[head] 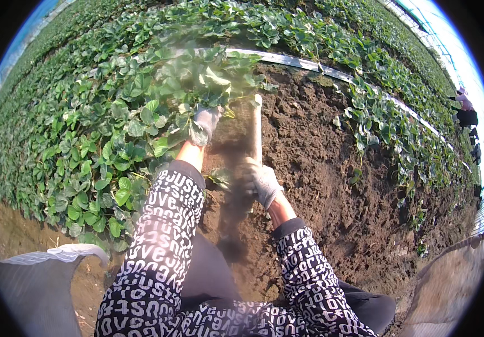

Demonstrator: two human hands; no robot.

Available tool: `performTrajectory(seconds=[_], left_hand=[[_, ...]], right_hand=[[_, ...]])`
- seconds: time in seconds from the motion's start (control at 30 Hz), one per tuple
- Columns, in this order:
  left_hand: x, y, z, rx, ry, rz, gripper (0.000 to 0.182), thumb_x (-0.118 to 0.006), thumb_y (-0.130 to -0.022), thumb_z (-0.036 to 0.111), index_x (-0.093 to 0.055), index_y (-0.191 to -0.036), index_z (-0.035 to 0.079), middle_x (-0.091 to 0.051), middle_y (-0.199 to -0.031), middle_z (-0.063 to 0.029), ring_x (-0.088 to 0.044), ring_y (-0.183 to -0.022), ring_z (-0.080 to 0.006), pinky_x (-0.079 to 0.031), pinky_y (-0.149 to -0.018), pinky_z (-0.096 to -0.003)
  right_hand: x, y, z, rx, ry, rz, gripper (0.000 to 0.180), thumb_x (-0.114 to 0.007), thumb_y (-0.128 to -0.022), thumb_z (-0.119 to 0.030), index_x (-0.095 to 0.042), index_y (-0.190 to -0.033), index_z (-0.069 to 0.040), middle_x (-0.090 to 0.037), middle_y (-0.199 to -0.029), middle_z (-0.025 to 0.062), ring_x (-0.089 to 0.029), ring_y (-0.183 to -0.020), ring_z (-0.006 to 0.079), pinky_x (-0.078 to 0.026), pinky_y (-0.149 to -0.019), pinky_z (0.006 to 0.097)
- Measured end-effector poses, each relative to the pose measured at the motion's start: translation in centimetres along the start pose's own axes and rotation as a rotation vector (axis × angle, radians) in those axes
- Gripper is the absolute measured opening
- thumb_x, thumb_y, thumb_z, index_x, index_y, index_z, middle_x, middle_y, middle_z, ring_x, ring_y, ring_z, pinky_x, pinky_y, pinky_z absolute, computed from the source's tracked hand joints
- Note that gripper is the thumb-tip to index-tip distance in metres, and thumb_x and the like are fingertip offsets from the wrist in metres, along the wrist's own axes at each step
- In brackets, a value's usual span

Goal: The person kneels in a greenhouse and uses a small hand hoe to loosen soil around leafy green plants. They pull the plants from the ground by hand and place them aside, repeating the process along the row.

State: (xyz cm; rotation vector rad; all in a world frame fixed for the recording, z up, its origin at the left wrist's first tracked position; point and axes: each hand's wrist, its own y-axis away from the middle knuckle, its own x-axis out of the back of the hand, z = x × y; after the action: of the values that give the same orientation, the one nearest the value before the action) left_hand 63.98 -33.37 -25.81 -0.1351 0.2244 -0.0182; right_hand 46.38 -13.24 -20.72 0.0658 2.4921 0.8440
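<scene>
Before me is a bed of leafy green plants, probably strawberry plants [111,139]. My left hand [209,120], in a light work glove, is closed around the stems of a leafy clump [195,82]. Leaves partly cover its fingers. To the right, my gloved right hand [264,182] grips a pale tool handle [257,135], whose rounded end points away from me. A dark blur beside the right hand keeps me from telling what kind of tool it is. Below the hands, a small leafy sprig [221,177] lies on the soil.
Loose brown soil [313,156] spreads right of the handle. A white strip [296,62] curves across the bed behind. More plants [393,130] grow at the right. Sheet-like material hangs at the lower left [35,282] and lower right [448,282]. A person [466,109] is at far right.
</scene>
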Motion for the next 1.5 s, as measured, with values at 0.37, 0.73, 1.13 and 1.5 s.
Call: performTrajectory(seconds=[0.37, 0.73, 1.13, 1.5], left_hand=[[-5.9, 10.1, 8.9, -0.011, -0.790, -0.242, 0.025, -0.074, -0.075, 0.019, -0.067, -0.094, 0.003, -0.069, -0.085, -0.0140, -0.066, -0.081, -0.0301, -0.051, -0.072, -0.0393], [-13.9, 19.2, 17.6, -0.674, -1.372, -0.473, 0.015, -0.063, -0.075, 0.013, -0.065, -0.090, 0.011, -0.063, -0.087, -0.0061, -0.061, -0.080, -0.0230, -0.048, -0.074, -0.0374], [-15.0, 25.0, 20.8, -0.830, -1.077, -0.404, 0.041, -0.063, -0.077, 0.015, -0.058, -0.117, 0.010, -0.056, -0.122, -0.0101, -0.053, -0.112, -0.0277, -0.039, -0.098, -0.0461], [-11.2, 20.7, 12.4, 0.427, -0.307, -0.464, 0.021, -0.067, -0.085, 0.012, -0.066, -0.103, 0.001, -0.065, -0.084, 0.0003, -0.057, -0.074, -0.0058, -0.047, -0.064, -0.0218]], right_hand=[[5.1, 10.5, 0.8, 0.528, 1.177, 0.449, 0.024, -0.062, -0.092, -0.030, -0.060, -0.086, -0.007, -0.058, -0.062, 0.0011, -0.054, -0.052, 0.0125, -0.046, -0.049, 0.0306], [3.4, 7.0, -1.9, -0.045, -0.234, -0.290, 0.044, -0.037, -0.096, -0.036, -0.057, -0.110, 0.000, -0.067, -0.089, 0.0151, -0.066, -0.071, 0.0220, -0.056, -0.063, 0.0340], [9.1, 9.6, -4.8, 0.710, 0.786, -0.287, 0.027, -0.053, -0.085, -0.015, -0.060, -0.105, 0.000, -0.067, -0.091, 0.0134, -0.065, -0.072, 0.0252, -0.054, -0.067, 0.0333], [15.0, 10.1, -1.8, 0.020, -0.039, 0.019, 0.024, -0.061, -0.087, -0.008, -0.063, -0.112, -0.005, -0.067, -0.097, 0.0152, -0.067, -0.074, 0.0227, -0.058, -0.065, 0.0369]])
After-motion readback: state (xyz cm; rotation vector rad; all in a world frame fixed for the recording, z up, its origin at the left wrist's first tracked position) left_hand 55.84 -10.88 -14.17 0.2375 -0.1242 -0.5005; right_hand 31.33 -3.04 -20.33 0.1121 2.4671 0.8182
